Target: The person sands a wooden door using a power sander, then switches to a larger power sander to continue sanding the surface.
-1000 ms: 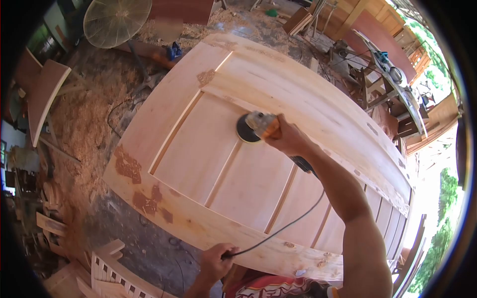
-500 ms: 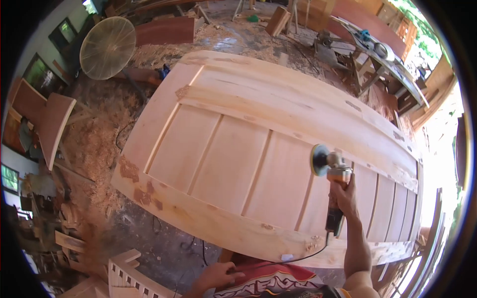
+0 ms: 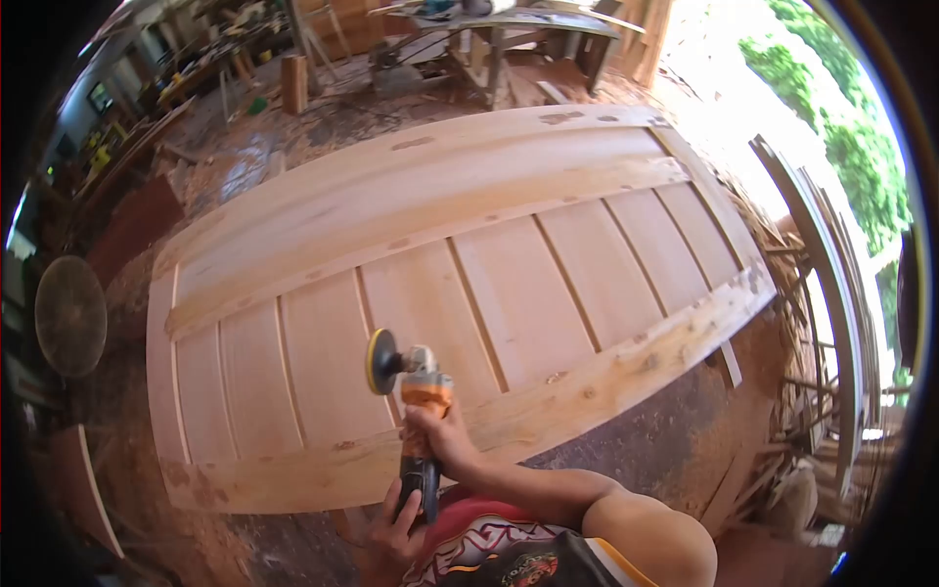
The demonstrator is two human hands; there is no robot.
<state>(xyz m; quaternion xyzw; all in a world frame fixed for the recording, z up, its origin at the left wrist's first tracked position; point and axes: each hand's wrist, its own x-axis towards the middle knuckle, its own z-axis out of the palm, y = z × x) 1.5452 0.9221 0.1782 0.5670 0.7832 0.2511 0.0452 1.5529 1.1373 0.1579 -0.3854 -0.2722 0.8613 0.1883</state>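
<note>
My right hand (image 3: 437,435) is wrapped round the orange and black body of an angle grinder (image 3: 426,391), which stands upright in front of me. Its round sanding disc (image 3: 381,361), dark with a yellow edge, faces left and is held above the wooden panel. Low on the grinder's black rear end, the fingers of my left hand (image 3: 394,523) press against its side; part of that hand's grip is hidden. Beneath and beyond lies a large pale wooden panel (image 3: 528,313) with several upright grooves, a long rail and darker patches along its edges.
A round fan (image 3: 71,316) stands at the left. At the back is a workbench (image 3: 518,20) with tools and a wooden block (image 3: 293,84) on the floor. Long boards (image 3: 812,254) lean at the right. Wood shavings cover much of the floor.
My view has swung to the right. The grinder has come back from over the panel towards my body, and my left hand has moved from my front onto its rear end.
</note>
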